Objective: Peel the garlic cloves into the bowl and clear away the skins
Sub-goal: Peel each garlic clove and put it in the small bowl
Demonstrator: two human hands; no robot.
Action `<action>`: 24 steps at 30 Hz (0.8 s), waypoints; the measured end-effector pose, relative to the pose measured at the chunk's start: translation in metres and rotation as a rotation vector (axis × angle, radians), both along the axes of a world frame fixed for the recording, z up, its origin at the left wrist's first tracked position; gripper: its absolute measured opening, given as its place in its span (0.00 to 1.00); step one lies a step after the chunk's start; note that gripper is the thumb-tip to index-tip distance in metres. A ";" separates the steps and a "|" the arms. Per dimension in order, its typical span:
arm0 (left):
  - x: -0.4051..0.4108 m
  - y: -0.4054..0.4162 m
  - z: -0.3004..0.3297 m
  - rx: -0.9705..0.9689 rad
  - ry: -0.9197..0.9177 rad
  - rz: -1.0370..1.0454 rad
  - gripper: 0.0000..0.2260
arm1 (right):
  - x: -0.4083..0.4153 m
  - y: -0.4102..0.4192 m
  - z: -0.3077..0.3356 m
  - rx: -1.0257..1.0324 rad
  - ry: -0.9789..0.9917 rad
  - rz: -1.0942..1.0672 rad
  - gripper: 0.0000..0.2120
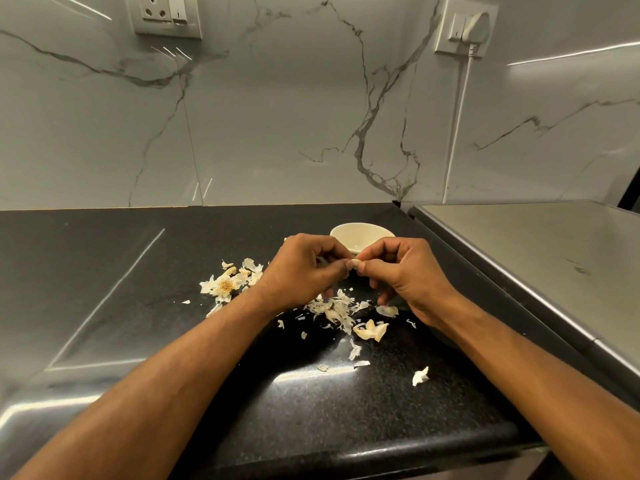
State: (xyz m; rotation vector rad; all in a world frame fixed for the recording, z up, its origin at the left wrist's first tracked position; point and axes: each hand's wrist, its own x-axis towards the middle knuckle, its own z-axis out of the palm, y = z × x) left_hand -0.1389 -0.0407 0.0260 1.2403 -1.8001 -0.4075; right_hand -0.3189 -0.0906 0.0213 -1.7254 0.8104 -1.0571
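Observation:
My left hand (298, 271) and my right hand (405, 271) meet just in front of a small cream bowl (363, 235), above the black counter. Both pinch one garlic clove (355, 263) between thumbs and fingertips; only its pale tip shows. Papery garlic skins (334, 311) lie scattered on the counter under and between my hands. A spent garlic root base with loose skins (225, 285) lies to the left of my left wrist. Two yellowish unpeeled pieces (372, 330) lie nearer to me. The inside of the bowl is partly hidden by my hands.
The black granite counter (138, 289) runs left and ends at a rounded front edge (346, 455). A steel appliance top (536, 258) adjoins on the right. A marble wall stands behind, with a socket (165, 15) and a plugged-in white cable (459, 116).

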 end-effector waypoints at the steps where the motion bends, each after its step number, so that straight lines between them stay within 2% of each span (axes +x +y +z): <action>1: 0.000 0.000 0.000 0.009 0.014 0.003 0.03 | 0.000 0.000 0.000 -0.037 0.012 -0.013 0.02; 4: -0.002 0.001 0.001 0.017 0.056 0.005 0.02 | 0.001 0.001 -0.001 -0.114 0.043 -0.032 0.03; 8: -0.004 0.003 0.001 -0.015 0.069 0.011 0.01 | 0.001 0.002 0.000 -0.103 0.012 -0.012 0.03; 15: -0.006 0.004 0.004 -0.032 0.119 -0.006 0.03 | -0.002 0.003 0.003 0.076 -0.066 0.099 0.01; 18: -0.008 0.005 0.006 0.001 0.203 -0.020 0.06 | -0.003 0.003 0.005 0.167 -0.126 0.166 0.06; 24: -0.011 0.007 0.007 0.076 0.337 -0.055 0.08 | -0.005 0.002 0.006 0.230 -0.148 0.240 0.06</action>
